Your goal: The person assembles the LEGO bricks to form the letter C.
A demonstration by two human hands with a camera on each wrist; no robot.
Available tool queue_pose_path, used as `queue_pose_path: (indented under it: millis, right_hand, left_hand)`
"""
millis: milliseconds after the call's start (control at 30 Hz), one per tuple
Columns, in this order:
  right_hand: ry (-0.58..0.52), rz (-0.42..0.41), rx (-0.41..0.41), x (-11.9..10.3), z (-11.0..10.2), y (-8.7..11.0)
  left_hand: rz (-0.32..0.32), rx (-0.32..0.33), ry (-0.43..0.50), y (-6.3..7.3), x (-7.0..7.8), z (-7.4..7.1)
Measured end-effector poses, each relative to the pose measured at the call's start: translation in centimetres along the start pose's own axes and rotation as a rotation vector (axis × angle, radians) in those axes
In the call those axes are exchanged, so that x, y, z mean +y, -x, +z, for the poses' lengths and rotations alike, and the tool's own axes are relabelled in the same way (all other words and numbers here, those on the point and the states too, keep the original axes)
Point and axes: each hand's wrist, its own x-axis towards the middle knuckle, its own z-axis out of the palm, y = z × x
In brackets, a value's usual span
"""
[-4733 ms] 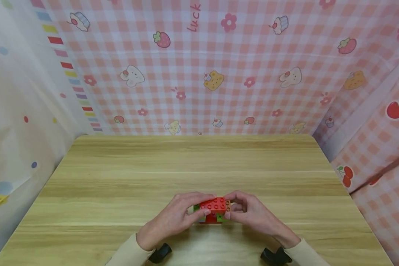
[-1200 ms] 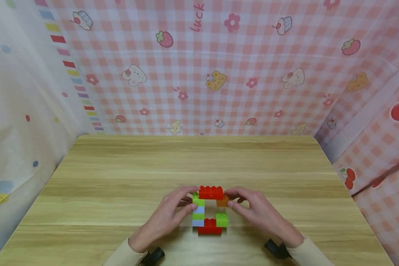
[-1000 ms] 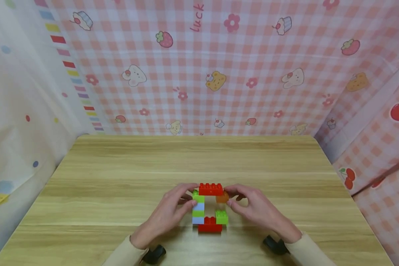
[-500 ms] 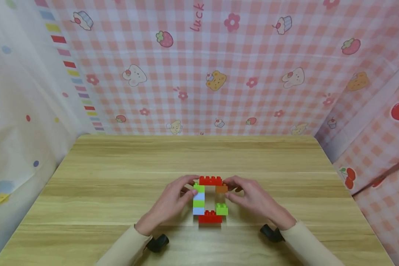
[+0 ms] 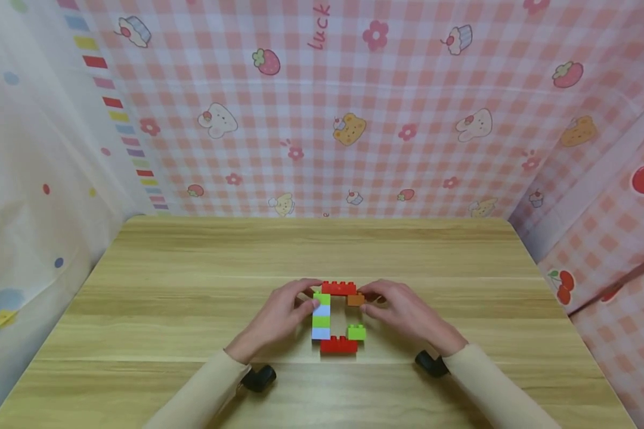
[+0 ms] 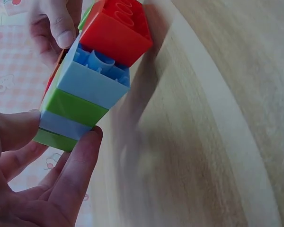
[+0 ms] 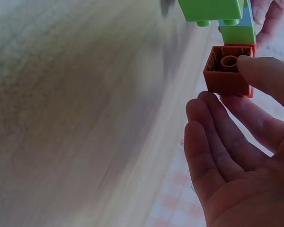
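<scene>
A ring of toy building bricks stands between the hands, with a red brick at the bottom and another red brick on top. Its left side is a column of alternating pale blue and green bricks. On the right, an orange-brown brick hangs under the top one, and a gap separates it from a lower green brick. My left hand pinches the column's upper part between thumb and fingers. My right hand grips the orange-brown brick, thumb at its hollow underside in the right wrist view.
The build is over a wood-grain table. Behind it hangs a pink checked cloth with cartoon prints; pale cloth covers the left side. Black wrist devices sit under both sleeves.
The ring was low and tilted, its top studs facing up at me, under both hands. It has since swung to show its open front and shifted farther away; both hands still hold it.
</scene>
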Motion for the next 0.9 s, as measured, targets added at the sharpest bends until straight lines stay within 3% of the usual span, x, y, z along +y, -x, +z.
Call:
queue_pose_path:
  millis: [467,900]
  right_hand:
    - [0.013,-0.002,-0.057,0.2,0.0,-1.4]
    - [0.043,0.031,-0.105,0.3,0.1,-2.3]
  left_hand:
    - [-0.122,-0.039,-0.001,-1.2,-0.8,0.2]
    - [-0.130,-0.051,-0.047,-1.9,-1.3,0.5]
